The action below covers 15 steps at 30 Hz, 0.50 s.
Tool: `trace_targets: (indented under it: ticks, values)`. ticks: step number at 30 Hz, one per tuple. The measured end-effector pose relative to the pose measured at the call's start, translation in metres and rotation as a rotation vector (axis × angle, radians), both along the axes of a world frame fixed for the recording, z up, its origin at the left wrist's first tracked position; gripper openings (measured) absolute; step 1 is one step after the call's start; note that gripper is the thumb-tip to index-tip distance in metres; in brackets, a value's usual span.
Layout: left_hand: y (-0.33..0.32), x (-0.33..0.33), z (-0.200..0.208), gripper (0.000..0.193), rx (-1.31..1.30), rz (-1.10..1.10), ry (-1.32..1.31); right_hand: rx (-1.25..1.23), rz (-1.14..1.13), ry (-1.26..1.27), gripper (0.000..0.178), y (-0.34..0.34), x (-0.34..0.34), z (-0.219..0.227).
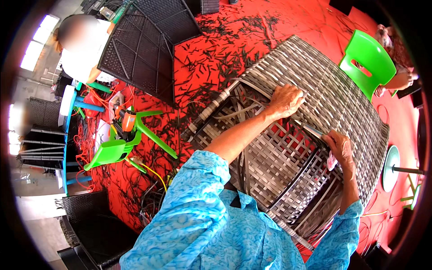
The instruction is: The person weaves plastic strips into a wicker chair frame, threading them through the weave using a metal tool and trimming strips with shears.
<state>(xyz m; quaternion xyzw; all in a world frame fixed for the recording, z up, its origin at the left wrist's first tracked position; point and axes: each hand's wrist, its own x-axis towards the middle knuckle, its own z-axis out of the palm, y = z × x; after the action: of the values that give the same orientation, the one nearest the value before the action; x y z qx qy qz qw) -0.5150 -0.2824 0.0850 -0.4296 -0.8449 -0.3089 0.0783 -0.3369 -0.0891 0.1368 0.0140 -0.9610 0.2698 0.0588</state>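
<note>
our 2 hands are apart on the grey-brown woven piece (pixel 348 105), which lies right in front of us. our left hand (pixel 286 101) curls at its opening, and we cannot tell if it grips a strand; our right hand (pixel 340 146) is closed round a slim pale tool (pixel 313 131).

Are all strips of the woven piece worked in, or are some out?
Some are out: loose strips lie across the woven piece without following its pattern. Whether the left hand grips one, I cannot tell.
</note>
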Motion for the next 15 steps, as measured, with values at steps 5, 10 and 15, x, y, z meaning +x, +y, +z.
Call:
trace_targets:
  ticks: [5,10,15]
  values:
    - [-0.014,0.009,0.007,0.019,0.190,0.012,0.019,-0.092,-0.082,-0.028,0.022,-0.017,0.018,-0.006]
    - [-0.015,0.043,0.036,0.024,0.587,-0.303,-0.889,-0.185,-0.161,-0.081,0.023,-0.022,0.038,-0.004]
    - [-0.007,0.091,0.076,0.017,0.480,-0.512,-1.196,-0.244,-0.200,-0.131,0.026,-0.022,0.045,0.006]
